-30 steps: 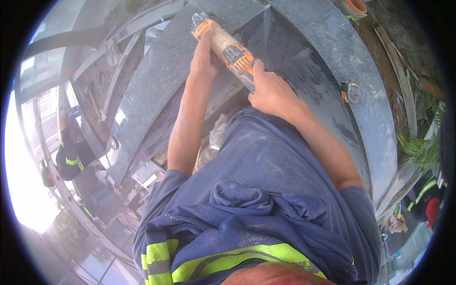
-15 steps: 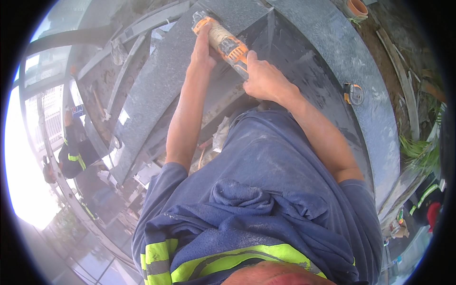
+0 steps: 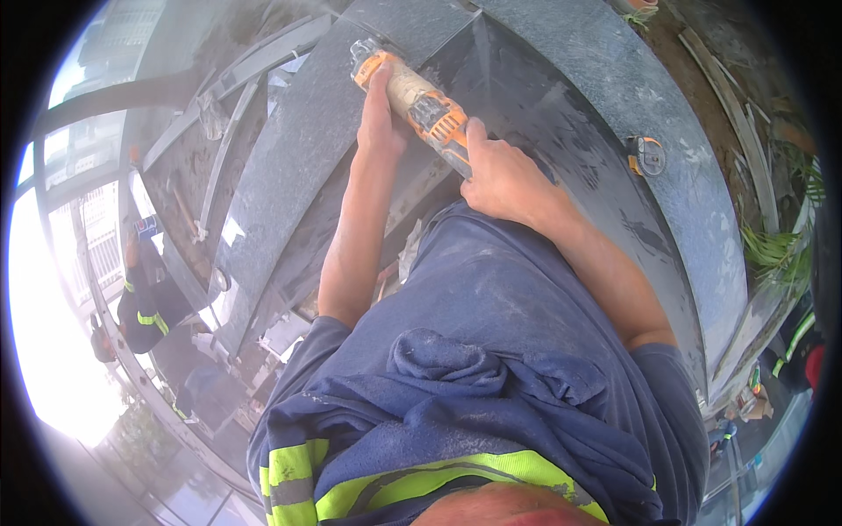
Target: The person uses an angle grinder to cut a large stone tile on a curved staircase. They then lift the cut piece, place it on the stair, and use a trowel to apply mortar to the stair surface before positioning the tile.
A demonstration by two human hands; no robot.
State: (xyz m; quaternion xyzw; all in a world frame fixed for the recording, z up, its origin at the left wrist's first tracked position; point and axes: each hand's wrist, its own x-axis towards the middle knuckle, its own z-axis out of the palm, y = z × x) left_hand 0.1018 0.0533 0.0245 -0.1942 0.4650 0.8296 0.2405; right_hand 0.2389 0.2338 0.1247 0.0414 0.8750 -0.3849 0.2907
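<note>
Both my hands are on an orange and grey angle grinder (image 3: 410, 91) whose middle is wrapped in dusty tan material. My left hand (image 3: 381, 127) is closed around the front of its body, close behind the head. Farther back, my right hand (image 3: 507, 178) grips the rear end, fingers wrapped round it. The grinder's head is over a grey stone slab (image 3: 294, 162), near its joint with a darker, dusty slab (image 3: 548, 123). Pale dust hangs beyond the head. The disc itself cannot be made out.
A tape measure (image 3: 646, 156) lies on the grey stone ledge (image 3: 693, 210) to the right. Timber boards (image 3: 732, 114) and green fronds (image 3: 776, 250) lie beyond it. At the left, another person (image 3: 147, 307) in a reflective-striped garment is near metal framing.
The grinder and both hands sit slightly lower in the picture, nearer my body. The whole view has shifted a little as well. My grip stays the same.
</note>
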